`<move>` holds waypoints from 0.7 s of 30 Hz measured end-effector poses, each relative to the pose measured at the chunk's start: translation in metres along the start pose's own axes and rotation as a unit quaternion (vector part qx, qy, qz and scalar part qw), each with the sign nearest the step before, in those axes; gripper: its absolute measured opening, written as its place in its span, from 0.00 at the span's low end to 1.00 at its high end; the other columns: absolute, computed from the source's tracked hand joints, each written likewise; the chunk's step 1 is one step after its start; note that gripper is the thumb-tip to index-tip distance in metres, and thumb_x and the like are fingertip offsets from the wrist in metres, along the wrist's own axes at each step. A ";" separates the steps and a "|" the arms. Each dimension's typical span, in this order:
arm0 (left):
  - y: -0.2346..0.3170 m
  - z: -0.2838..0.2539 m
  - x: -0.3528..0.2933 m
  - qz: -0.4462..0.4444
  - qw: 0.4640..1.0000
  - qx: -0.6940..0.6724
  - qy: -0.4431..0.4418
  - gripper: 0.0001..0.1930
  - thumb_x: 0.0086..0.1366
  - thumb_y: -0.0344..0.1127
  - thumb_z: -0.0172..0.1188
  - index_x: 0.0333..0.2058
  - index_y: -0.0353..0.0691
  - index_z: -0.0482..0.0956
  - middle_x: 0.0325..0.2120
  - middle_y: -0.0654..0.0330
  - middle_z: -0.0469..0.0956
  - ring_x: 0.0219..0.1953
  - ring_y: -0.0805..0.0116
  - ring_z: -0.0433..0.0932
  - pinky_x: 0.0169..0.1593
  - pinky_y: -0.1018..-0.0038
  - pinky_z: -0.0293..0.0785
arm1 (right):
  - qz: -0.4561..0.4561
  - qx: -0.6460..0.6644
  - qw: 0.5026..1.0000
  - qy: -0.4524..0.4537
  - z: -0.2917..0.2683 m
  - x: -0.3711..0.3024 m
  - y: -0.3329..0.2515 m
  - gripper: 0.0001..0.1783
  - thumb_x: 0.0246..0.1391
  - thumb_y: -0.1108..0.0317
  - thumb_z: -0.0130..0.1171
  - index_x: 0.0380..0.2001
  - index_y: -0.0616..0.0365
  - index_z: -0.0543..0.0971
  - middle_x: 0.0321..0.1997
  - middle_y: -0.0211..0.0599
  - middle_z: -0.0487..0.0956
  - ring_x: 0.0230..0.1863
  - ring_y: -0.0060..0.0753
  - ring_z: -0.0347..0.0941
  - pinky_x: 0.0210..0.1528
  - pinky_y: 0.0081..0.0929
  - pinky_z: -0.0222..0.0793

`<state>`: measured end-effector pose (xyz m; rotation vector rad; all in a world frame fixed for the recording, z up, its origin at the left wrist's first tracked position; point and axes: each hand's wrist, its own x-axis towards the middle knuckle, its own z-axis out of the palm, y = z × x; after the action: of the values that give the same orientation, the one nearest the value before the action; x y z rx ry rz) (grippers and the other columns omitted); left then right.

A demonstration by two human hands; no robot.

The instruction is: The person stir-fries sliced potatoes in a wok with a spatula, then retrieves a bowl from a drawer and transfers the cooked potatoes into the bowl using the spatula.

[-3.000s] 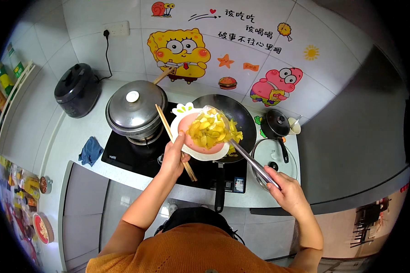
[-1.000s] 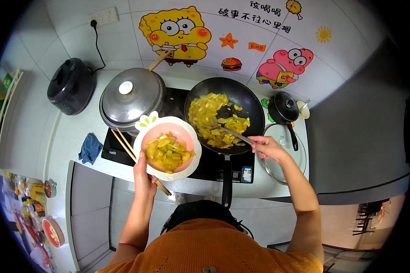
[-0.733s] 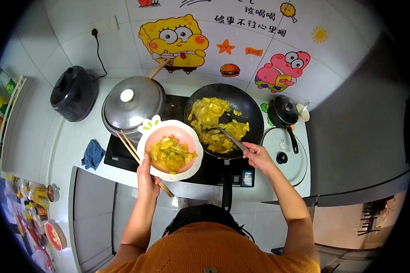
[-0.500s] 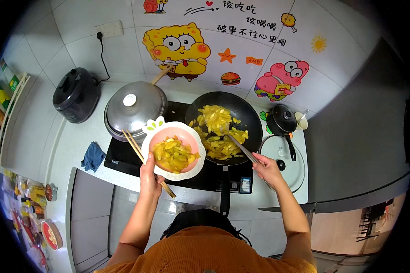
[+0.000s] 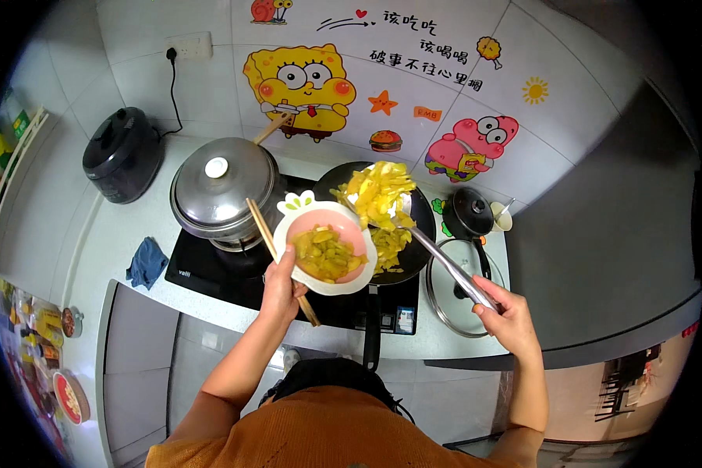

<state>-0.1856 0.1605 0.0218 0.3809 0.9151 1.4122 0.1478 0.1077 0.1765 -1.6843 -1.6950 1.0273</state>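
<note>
My left hand [image 5: 281, 290] grips a white-rimmed pink bowl [image 5: 342, 221] and a pair of wooden chopsticks [image 5: 260, 225]. Yellow-green cooked slices lie in the bowl's middle. The bowl is over the near left edge of a black wok [image 5: 422, 228], covering part of it. My right hand [image 5: 510, 321] is closed round the handle of a long metal spatula [image 5: 450, 264]. A heap of yellow slices [image 5: 379, 189] rides on its head, raised above the wok and just beyond the bowl. The heap mostly hides the spatula's head. More slices [image 5: 390, 246] sit in the wok.
Left of the wok, a lidded steel pot [image 5: 225, 187] stands on the black cooktop [image 5: 210, 274]. A glass lid [image 5: 454, 312] and small black saucepan [image 5: 471, 214] are at the right. A dark cooker [image 5: 122, 160] and blue cloth [image 5: 147, 263] lie left.
The spatula has risen out of the wok with a heap of slices on it, and my right hand has moved right and nearer. The bowl and chopsticks have shifted right, toward the wok.
</note>
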 end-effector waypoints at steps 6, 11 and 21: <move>-0.001 0.017 -0.001 0.007 1.000 -0.015 -0.016 0.17 0.68 0.49 0.47 0.40 0.41 0.71 0.22 0.68 0.72 0.15 0.83 0.62 0.15 0.85 0.49 | -0.119 -0.158 0.980 -0.014 0.014 -0.022 -0.019 0.25 0.47 0.74 0.62 0.51 0.56 0.74 0.31 0.40 0.78 0.30 0.26 0.73 0.34 0.22 0.69; -0.001 0.016 -0.002 0.006 1.000 -0.020 -0.010 0.18 0.68 0.50 0.46 0.41 0.41 0.71 0.25 0.67 0.74 0.17 0.83 0.63 0.16 0.85 0.49 | -0.229 -0.326 0.914 0.071 0.027 -0.028 -0.018 0.25 0.44 0.74 0.63 0.50 0.55 0.75 0.27 0.38 0.76 0.20 0.35 0.73 0.24 0.27 0.70; -0.011 0.015 -0.002 0.020 0.998 -0.055 -0.031 0.21 0.68 0.54 0.44 0.47 0.43 0.69 0.32 0.67 0.76 0.21 0.84 0.67 0.15 0.87 0.48 | -0.368 -0.522 0.762 0.105 0.029 -0.018 -0.011 0.29 0.39 0.75 0.62 0.50 0.54 0.75 0.30 0.32 0.75 0.17 0.25 0.69 0.18 0.24 0.67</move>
<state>-0.1668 0.1605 0.0235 0.3596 0.7798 1.4733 0.1194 0.0864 0.1712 -1.2642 -2.6230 -0.6018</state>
